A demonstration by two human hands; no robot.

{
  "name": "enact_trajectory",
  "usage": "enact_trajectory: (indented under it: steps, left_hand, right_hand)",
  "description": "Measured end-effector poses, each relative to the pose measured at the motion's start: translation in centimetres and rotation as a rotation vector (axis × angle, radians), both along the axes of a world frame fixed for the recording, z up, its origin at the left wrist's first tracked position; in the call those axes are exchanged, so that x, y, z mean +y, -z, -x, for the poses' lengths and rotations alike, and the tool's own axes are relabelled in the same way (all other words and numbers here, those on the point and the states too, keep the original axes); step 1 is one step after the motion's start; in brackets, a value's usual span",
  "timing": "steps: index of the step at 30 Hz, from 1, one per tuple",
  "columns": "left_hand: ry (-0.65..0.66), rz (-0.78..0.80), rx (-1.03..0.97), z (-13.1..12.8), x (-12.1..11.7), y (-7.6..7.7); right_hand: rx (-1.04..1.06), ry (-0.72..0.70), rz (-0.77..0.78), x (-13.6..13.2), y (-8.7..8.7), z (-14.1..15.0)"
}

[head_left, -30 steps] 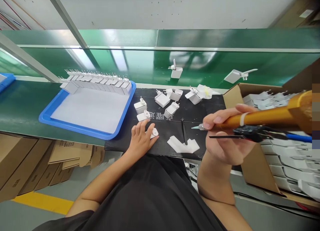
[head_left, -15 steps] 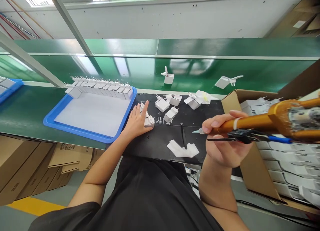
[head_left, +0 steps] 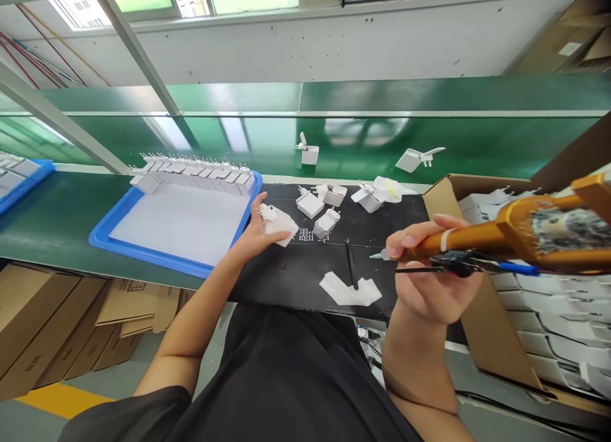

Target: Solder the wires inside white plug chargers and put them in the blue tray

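Here, held in the left hand over the black mat, at the edge of the blue plastic tray: at least one white plug charger, with thumb across the near side and fingers partly closed behind; exact count hard to tell. In the right hand, closed around the barrel: a gold-coloured metal dispensing tool, slim and pale-tipped. Probably light, stiff and slightly slippery, judging by the smooth plastic faces; best taken by the broad flat sides, clear of the slender pins. Across the mat, more boxy white chargers, near black tweezers lying on a soft-looking white sheet. On the glossy green tabletop, inside the tray, rows of similar blocks, pins upward, on a flat white liner.
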State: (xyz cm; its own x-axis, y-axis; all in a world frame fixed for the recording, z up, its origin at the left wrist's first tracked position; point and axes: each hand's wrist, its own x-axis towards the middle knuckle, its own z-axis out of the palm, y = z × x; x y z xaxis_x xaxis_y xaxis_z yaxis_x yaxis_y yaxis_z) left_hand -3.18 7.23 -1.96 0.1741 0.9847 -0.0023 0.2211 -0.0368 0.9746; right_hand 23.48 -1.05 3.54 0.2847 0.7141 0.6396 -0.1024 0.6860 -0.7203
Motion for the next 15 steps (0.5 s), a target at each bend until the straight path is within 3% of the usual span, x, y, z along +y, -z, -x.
enact_trajectory:
  steps: [3,5,12,15]
  left_hand:
    - [-0.007,0.232,-0.584,0.3,-1.7,-2.1]
    - [0.030,0.273,-0.760,0.2,-3.0,-3.1]
    - [0.079,0.208,-0.554,-0.1,-5.2,-3.7]
    - [0.080,0.239,-0.557,-0.1,-5.4,-3.7]
  right_hand:
    - [0.009,0.001,0.001,0.1,0.1,-0.1]
    - [0.018,0.014,-0.008,0.3,0.2,-0.2]
    - [0.040,0.055,-0.048,1.5,0.4,-0.4]
    - [0.043,0.035,-0.068,1.8,0.3,-0.5]
